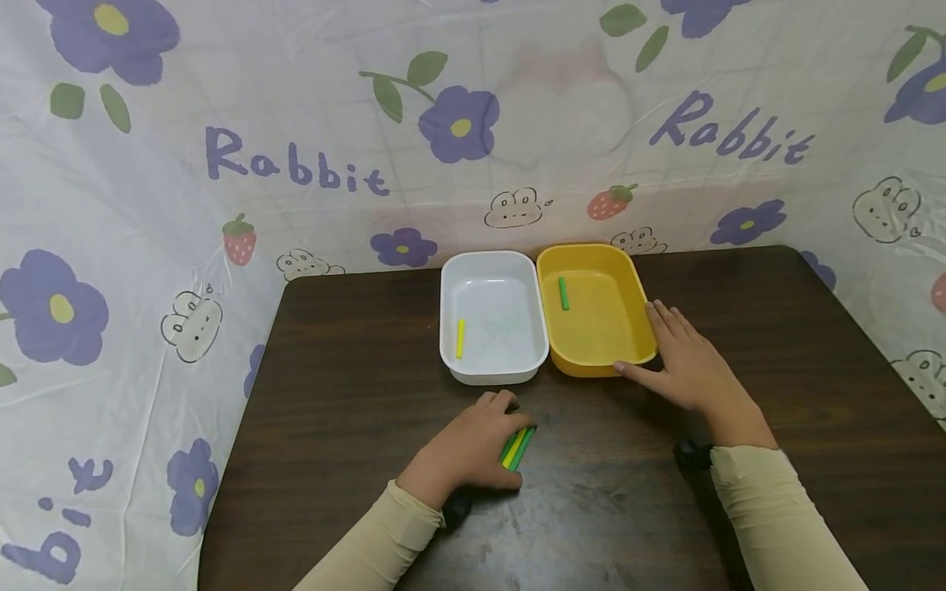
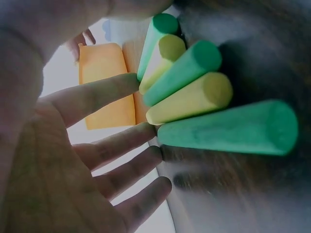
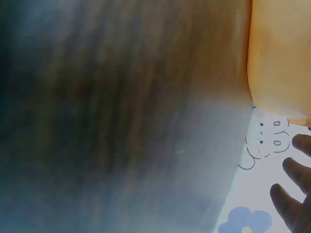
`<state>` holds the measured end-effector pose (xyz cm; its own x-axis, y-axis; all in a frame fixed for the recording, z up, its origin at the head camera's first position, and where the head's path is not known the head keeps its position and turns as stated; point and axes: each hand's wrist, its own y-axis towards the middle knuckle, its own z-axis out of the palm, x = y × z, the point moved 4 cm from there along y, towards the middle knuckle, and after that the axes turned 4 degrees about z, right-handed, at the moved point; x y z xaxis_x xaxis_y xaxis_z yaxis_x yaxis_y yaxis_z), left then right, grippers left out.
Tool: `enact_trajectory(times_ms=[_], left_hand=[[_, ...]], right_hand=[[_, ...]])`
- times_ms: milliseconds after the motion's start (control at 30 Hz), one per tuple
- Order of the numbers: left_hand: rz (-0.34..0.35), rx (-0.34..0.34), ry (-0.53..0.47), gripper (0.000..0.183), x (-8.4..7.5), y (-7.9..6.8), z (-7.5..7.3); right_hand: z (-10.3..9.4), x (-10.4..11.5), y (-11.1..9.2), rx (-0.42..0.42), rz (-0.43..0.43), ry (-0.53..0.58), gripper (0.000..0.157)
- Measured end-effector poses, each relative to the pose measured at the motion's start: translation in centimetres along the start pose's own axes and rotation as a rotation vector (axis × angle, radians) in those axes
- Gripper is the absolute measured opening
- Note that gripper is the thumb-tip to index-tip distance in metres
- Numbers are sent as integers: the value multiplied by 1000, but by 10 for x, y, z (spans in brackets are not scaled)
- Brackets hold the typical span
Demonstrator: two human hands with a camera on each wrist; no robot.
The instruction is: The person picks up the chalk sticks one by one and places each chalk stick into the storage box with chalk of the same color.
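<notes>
My left hand (image 1: 471, 447) arches over a row of chalk-like sticks on the table, thumb on the near side and fingers on the far side. In the left wrist view the row alternates green sticks (image 2: 228, 128) and yellow sticks (image 2: 192, 98), with spread fingertips touching or very near their ends. My right hand (image 1: 691, 369) rests with straight fingers at the right side and near corner of the yellow tray (image 1: 602, 345). A green stick (image 1: 564, 293) lies in that tray. The white tray (image 1: 495, 376) beside it holds a yellow stick (image 1: 461, 339).
Both trays stand side by side near the far edge of the dark wooden table (image 1: 355, 369). A white curtain (image 1: 310, 98) printed with flowers, rabbits and strawberries hangs behind and at both sides.
</notes>
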<state>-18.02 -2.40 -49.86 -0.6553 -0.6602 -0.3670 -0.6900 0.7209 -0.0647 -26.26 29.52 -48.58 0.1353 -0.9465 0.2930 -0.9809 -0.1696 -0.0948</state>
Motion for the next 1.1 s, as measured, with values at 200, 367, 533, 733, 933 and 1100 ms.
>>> enact_trajectory(times_ms=[200, 367, 533, 733, 933, 1100], left_hand=[[9, 36, 10, 82, 1, 0, -2], [4, 59, 9, 82, 2, 1, -4], [-6, 70, 11, 78, 2, 2, -5], [-10, 73, 10, 77, 1, 1, -5], [-4, 54, -4, 76, 1, 0, -4], [39, 17, -2, 74, -1, 3, -7]], right_hand=[[0, 1, 6, 11, 10, -3, 121], [-1, 4, 10, 13, 17, 11, 122], [1, 5, 14, 23, 21, 19, 122], [5, 4, 14, 38, 22, 31, 124], [7, 3, 16, 57, 18, 20, 124], [6, 1, 18, 67, 17, 16, 125]])
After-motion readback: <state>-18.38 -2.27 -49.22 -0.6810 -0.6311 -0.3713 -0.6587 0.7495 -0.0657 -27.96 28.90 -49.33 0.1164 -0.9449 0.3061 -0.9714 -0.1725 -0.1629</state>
